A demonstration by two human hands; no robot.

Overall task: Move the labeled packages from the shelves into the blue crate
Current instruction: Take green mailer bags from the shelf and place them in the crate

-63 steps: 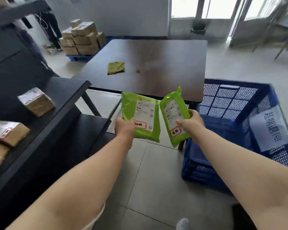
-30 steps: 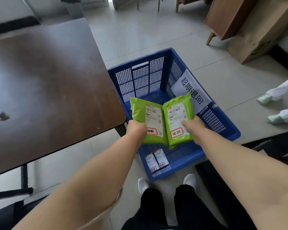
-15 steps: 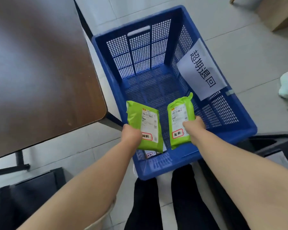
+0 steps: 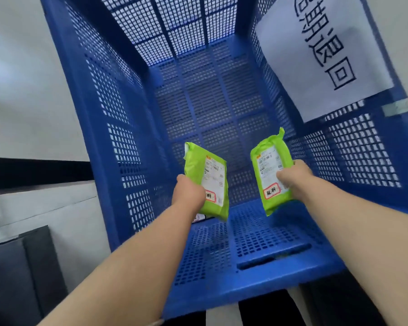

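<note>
Both my hands are inside the blue mesh crate (image 4: 99, 128), which fills most of the view. My left hand (image 4: 188, 194) grips the lower left edge of a green package (image 4: 210, 177) with a white label and a red-framed sticker. My right hand (image 4: 294, 175) grips a second green package (image 4: 268, 170) of the same kind by its right side. Both packages hang upright above the crate's floor, about a hand's width apart. A bit of a white package (image 4: 199, 217) on the crate floor peeks out under my left wrist.
A white paper sign (image 4: 320, 50) with black characters hangs on the crate's right wall. Grey floor tiles lie to the left, with a dark shelf edge (image 4: 17, 274) at the lower left. Dark trouser legs (image 4: 266, 311) show below the crate's near rim.
I turned from the shelf to the crate and leaned in. Both hands have lowered the green packages from above the rim down into the crate, and the packages have spread apart.
</note>
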